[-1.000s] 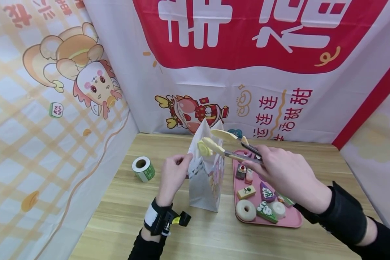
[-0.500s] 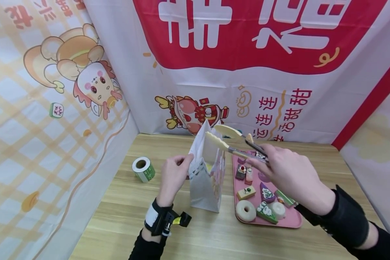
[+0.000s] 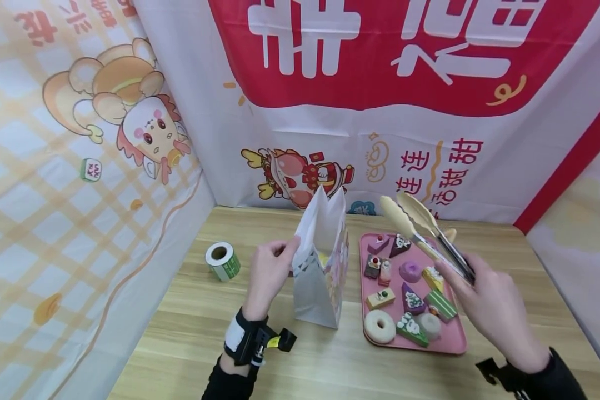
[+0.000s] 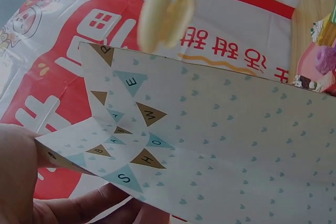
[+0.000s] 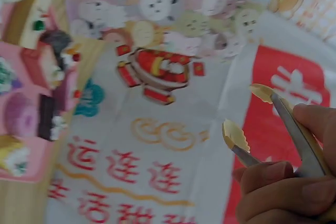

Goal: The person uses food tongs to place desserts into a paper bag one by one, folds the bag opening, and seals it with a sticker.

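Note:
My left hand (image 3: pixel 271 273) pinches the left edge of the open top of an upright paper bag (image 3: pixel 314 294) on the table. In the left wrist view the bag's side (image 4: pixel 226 145) carries small hearts and triangle flags. A bit of something yellow (image 3: pixel 323 259) shows inside the bag. My right hand (image 3: pixel 497 308) holds metal tongs (image 3: pixel 447 251) with cream tips, raised over the back of a pink tray (image 3: pixel 455 340). Nothing sits between the tong tips. Toy cakes lie on the tray, among them a white doughnut (image 3: pixel 371 329), a purple wedge (image 3: pixel 412 299) and a green striped slice (image 3: pixel 441 305).
A roll of green and white labels (image 3: pixel 223 261) stands left of the bag on the wooden table (image 3: pixel 190 339). A printed cloth backdrop (image 3: pixel 300 122) rises behind the table, with another cloth wall (image 3: pixel 105 222) on the left.
The tongs let go of a yellow-green piece, which dropped into the bag. My right hand then carried them right, from the bag to above the tray. My left hand keeps its hold.

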`<move>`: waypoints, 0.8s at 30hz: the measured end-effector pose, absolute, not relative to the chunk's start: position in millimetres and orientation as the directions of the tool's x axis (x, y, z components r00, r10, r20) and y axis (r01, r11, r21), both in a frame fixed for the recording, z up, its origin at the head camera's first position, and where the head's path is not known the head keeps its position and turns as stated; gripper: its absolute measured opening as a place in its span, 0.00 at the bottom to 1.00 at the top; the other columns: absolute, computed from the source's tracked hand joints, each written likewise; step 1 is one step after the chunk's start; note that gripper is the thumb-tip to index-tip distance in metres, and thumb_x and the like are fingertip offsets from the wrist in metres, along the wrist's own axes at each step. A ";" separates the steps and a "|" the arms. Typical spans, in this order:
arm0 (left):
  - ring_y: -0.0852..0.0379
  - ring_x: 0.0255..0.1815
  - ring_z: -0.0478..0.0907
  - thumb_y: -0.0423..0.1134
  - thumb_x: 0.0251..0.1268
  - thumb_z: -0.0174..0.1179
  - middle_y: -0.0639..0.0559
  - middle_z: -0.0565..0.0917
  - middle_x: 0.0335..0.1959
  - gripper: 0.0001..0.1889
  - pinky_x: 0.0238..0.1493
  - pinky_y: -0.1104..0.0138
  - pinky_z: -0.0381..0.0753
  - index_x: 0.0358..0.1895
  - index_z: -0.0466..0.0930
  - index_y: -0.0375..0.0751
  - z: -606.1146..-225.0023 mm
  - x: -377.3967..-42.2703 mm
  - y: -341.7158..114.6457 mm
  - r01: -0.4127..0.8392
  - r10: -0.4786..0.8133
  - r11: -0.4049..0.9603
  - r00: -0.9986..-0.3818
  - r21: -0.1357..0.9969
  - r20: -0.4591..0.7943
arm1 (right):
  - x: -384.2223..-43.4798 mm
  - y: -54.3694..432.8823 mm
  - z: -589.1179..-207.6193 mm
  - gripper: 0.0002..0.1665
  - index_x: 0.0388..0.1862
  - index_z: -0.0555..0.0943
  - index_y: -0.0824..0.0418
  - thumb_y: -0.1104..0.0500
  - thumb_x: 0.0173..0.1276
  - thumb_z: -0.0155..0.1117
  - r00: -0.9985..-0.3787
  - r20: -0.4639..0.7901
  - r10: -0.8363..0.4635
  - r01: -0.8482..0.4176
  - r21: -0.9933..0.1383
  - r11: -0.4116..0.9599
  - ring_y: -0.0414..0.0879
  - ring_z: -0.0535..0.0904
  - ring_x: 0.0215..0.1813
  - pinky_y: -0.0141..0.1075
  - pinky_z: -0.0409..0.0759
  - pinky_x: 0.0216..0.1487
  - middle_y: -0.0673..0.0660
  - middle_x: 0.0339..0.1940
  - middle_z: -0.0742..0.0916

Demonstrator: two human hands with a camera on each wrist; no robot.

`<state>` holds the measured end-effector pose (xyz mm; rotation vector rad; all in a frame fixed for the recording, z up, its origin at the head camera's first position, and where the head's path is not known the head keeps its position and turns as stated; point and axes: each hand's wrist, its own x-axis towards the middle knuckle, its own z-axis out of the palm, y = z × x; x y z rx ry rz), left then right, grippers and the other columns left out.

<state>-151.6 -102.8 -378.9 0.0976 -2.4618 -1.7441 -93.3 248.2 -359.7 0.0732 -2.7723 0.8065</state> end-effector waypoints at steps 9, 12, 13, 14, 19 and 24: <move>0.54 0.27 0.81 0.54 0.70 0.58 0.48 0.84 0.31 0.21 0.28 0.59 0.84 0.43 0.87 0.39 -378.5 -152.6 -101.9 0.035 -0.098 0.360 -0.992 0.932 0.075 | -66.8 290.2 -429.5 0.29 0.36 0.73 0.65 0.38 0.76 0.51 -0.983 0.082 0.164 0.087 -0.580 0.810 0.47 0.66 0.19 0.38 0.60 0.18 0.53 0.17 0.70; 0.54 0.26 0.81 0.55 0.70 0.57 0.48 0.83 0.30 0.20 0.28 0.61 0.83 0.42 0.87 0.40 -377.9 -152.8 -102.0 0.032 -0.093 0.376 -0.993 0.926 0.072 | -58.6 306.2 -446.7 0.32 0.41 0.74 0.70 0.39 0.76 0.49 -0.985 0.003 0.171 0.137 -0.586 0.799 0.51 0.71 0.24 0.42 0.66 0.22 0.57 0.20 0.74; 0.54 0.26 0.81 0.55 0.70 0.57 0.49 0.83 0.30 0.20 0.28 0.61 0.83 0.42 0.87 0.40 -377.6 -152.7 -101.7 0.031 -0.091 0.380 -0.993 0.924 0.071 | -56.2 312.1 -451.7 0.33 0.44 0.73 0.72 0.39 0.77 0.49 -0.985 -0.028 0.168 0.152 -0.587 0.795 0.51 0.72 0.25 0.42 0.67 0.24 0.57 0.22 0.75; 0.54 0.26 0.81 0.54 0.70 0.57 0.48 0.83 0.30 0.20 0.28 0.61 0.83 0.42 0.87 0.40 -377.6 -152.8 -101.5 0.030 -0.090 0.381 -0.994 0.924 0.070 | -53.5 317.6 -456.9 0.33 0.46 0.73 0.72 0.40 0.77 0.49 -0.985 -0.040 0.167 0.159 -0.588 0.793 0.52 0.72 0.26 0.43 0.68 0.25 0.58 0.23 0.75; 0.54 0.27 0.81 0.54 0.70 0.57 0.48 0.84 0.31 0.21 0.28 0.61 0.83 0.43 0.87 0.39 -377.3 -152.4 -100.0 0.023 -0.097 0.366 -0.993 0.930 0.063 | -37.6 343.6 -480.0 0.32 0.51 0.72 0.74 0.42 0.76 0.51 -0.976 -0.076 0.205 0.210 -0.588 0.781 0.49 0.70 0.25 0.40 0.66 0.25 0.57 0.22 0.75; 0.53 0.28 0.82 0.55 0.70 0.58 0.48 0.84 0.31 0.20 0.29 0.61 0.84 0.43 0.87 0.41 -377.8 -151.1 -99.1 0.010 -0.115 0.347 -0.992 0.938 0.053 | -24.9 365.1 -497.7 0.42 0.52 0.71 0.80 0.37 0.73 0.52 -0.939 -0.197 0.282 0.344 -0.559 0.754 0.49 0.73 0.26 0.40 0.69 0.27 0.57 0.22 0.78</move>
